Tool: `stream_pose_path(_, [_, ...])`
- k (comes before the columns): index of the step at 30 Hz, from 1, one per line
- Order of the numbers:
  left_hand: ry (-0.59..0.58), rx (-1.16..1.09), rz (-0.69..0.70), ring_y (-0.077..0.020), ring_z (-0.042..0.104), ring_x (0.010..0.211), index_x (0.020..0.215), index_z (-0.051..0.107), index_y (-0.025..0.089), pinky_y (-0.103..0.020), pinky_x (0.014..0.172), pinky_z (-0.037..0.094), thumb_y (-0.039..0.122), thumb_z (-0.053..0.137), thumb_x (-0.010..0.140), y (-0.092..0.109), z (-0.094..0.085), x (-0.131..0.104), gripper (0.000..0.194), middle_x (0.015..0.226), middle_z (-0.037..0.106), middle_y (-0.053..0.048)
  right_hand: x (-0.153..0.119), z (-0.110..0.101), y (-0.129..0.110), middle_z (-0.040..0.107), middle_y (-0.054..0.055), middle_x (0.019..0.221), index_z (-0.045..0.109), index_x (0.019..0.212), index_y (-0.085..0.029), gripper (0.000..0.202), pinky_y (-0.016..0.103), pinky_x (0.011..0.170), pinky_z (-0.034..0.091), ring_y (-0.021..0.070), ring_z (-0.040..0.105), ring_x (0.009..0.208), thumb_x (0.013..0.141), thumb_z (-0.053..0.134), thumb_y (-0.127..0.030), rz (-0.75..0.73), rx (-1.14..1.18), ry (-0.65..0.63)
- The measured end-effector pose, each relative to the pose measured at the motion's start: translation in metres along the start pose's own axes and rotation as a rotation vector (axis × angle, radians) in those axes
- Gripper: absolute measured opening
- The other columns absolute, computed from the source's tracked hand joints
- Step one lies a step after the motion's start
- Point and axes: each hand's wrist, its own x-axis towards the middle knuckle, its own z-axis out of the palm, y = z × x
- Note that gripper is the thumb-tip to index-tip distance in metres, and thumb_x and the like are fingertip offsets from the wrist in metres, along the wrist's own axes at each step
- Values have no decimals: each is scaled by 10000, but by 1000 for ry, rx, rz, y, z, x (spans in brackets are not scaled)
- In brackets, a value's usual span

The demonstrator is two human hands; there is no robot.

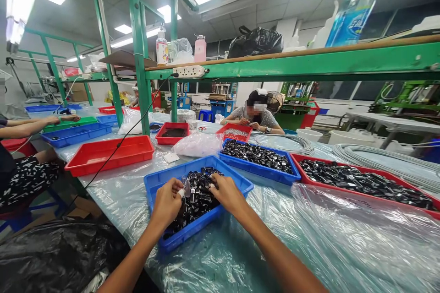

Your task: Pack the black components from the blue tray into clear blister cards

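A blue tray [187,241] in front of me holds a heap of small glossy black parts [197,199]. My left hand [168,199] is over its left side, fingers curled together, with a white covering on a fingertip. Right at those fingertips is a small translucent piece [186,187]; whether they grip it is unclear. My right hand [227,192] reaches over the right side of the heap, thumb and fingers drawn together, also with white at the fingertips. What it pinches, if anything, is too small to tell from the black parts beneath.
Behind stand a second blue tray [292,176] and a red tray [364,171], both with black parts. A red tray [110,158] stands left, crossed by a hanging black cable [118,144]. Plastic sheeting [364,233] lies right. A co-worker [256,112] sits opposite; another person's arm [30,127] reaches in left.
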Motion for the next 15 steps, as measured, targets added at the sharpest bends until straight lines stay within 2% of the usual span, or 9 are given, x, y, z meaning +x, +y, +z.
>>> stream_pose_path(2, [-29, -165, -95, -187, 593, 689, 771, 616, 178, -295, 673, 453, 246, 655, 652, 0, -6, -1, 143, 718, 628, -21, -2, -5, 0, 609, 156, 1253, 593, 1191, -143, 366, 441, 998, 459, 288, 577, 1159, 828, 564, -100, -61, 5, -1])
stream_pose_path(4, [-84, -387, -184, -196, 614, 783, 820, 642, 160, -309, 759, 479, 292, 720, 640, 5, -12, -4, 237, 797, 652, -38, -6, -9, -12, 473, 126, 1421, 544, 1272, -184, 439, 423, 1077, 401, 261, 494, 1266, 840, 617, -165, -204, 90, -15])
stream_pose_path(6, [-148, -610, -255, -202, 619, 858, 853, 661, 151, -321, 815, 491, 313, 772, 628, 11, -15, -8, 298, 877, 663, -54, -10, -13, -28, 465, 96, 1421, 527, 1288, -215, 467, 398, 1078, 409, 233, 493, 1263, 838, 654, -206, -348, 181, -23])
stream_pose_path(8, [-196, -772, -283, -206, 619, 895, 885, 675, 148, -326, 834, 496, 340, 788, 652, 17, -16, -13, 323, 934, 668, -69, -14, -15, -43, 497, 99, 1374, 532, 1270, -214, 454, 400, 1059, 433, 233, 504, 1243, 835, 658, -187, -423, 199, 4])
stream_pose_path(10, [-237, -813, -276, -211, 617, 930, 950, 685, 146, -322, 856, 487, 370, 785, 692, 20, -16, -18, 356, 980, 676, -83, -16, -16, -52, 504, 125, 1348, 542, 1239, -190, 429, 415, 1028, 463, 254, 512, 1228, 825, 646, -145, -451, 150, 46])
stream_pose_path(12, [-272, -764, -251, -218, 611, 972, 1025, 688, 151, -308, 874, 471, 359, 791, 703, 20, -14, -20, 398, 1023, 682, -86, -18, -16, -56, 514, 152, 1321, 550, 1201, -157, 402, 424, 981, 500, 273, 533, 1196, 810, 625, -104, -470, 90, 73])
stream_pose_path(15, [-262, -712, -211, -224, 608, 988, 1063, 689, 159, -295, 867, 462, 323, 802, 689, 17, -10, -20, 424, 1019, 692, -71, -18, -14, -57, 564, 167, 1263, 563, 1158, -131, 350, 470, 996, 488, 310, 512, 1228, 812, 611, -107, -518, 29, 135])
